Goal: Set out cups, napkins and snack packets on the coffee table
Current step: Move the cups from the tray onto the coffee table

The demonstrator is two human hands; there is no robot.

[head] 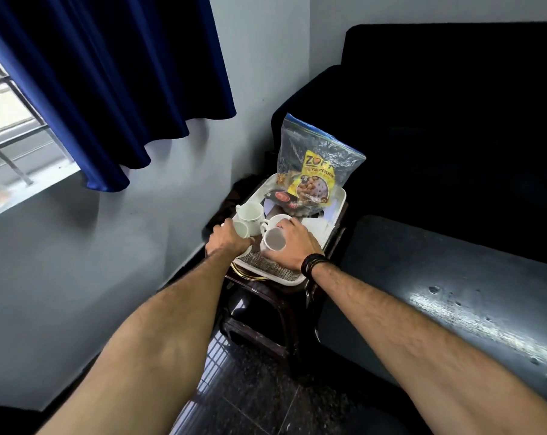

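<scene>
With both hands on the white tray [300, 279], the left hand [231, 238] in a grip on one cup [241, 229] at 9 o'clock and the right hand [294, 243] in a grip on a tilted cup [273, 240] at centre, a hasty double lift risks knocking the two free cups behind and toppling the snack bag [317, 158] at 12 o'clock.

Home living rm, by the look. Dark sofa [438, 127] vs grey wall, blue curtain [115, 89] over barred window [12, 127]. Small stool [266, 309] w/ tray [325, 227] of cups, snacks.
</scene>
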